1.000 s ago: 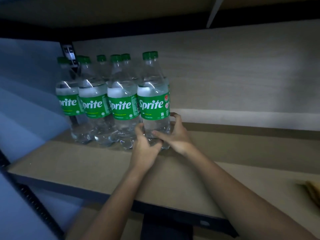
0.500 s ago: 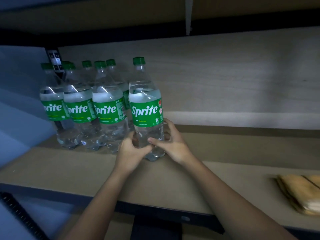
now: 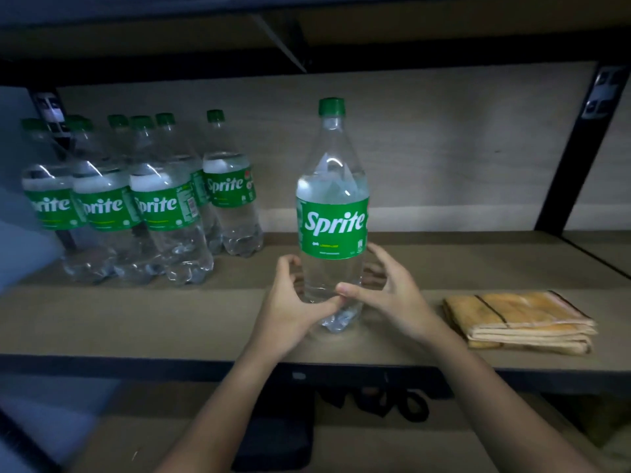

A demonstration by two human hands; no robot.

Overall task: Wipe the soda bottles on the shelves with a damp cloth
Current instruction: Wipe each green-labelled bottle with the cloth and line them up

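Observation:
One clear Sprite bottle (image 3: 333, 230) with a green cap and label stands upright near the middle of the shelf board (image 3: 153, 322), apart from the others. My left hand (image 3: 290, 312) curls round its lower left side, thumb on the front. On the lower right side is my right hand (image 3: 389, 298), its thumb on the front and its fingers reaching behind the bottle. Several more Sprite bottles (image 3: 153, 206) stand grouped at the back left. A folded yellow-orange cloth (image 3: 519, 319) lies on the shelf to the right of my hands, untouched.
A black upright post (image 3: 573, 158) stands at the right rear. The shelf above hangs low over the bottle caps. A lower shelf with dark objects (image 3: 375, 401) shows beneath the front edge.
Both hands have drawn the one bottle away from the group, rightward and toward the front. The view has swung right, bringing the whole cloth into sight.

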